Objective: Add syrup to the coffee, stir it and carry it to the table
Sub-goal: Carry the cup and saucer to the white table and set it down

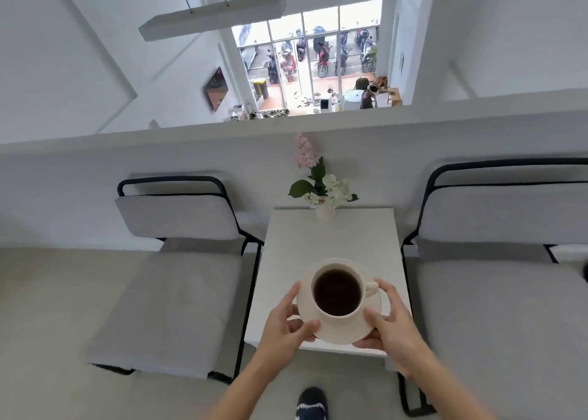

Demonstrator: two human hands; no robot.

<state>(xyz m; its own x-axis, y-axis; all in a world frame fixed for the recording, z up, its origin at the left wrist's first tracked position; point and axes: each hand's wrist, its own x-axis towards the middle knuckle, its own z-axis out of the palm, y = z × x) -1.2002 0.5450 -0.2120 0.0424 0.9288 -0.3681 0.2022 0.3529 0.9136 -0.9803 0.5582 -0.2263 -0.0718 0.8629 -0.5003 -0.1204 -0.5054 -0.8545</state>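
I am at the last step, carrying: my left hand (pixel 288 322) and right hand (pixel 386 319) pinch the saucer (pixel 342 337) rim at eight and four o'clock, holding the coffee cup (pixel 338 292) over the table (pixel 331 244) near edge, and next I must lower it level.

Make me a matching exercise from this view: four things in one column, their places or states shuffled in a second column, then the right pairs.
Things:
1. coffee cup
2. saucer
3. flower vase
4. left chair

Places or states:
A. at the table's far edge
B. held at its rim by both hands
C. standing on the saucer, full of dark coffee
D. beside the table, unoccupied

Pairs: 1-C, 2-B, 3-A, 4-D
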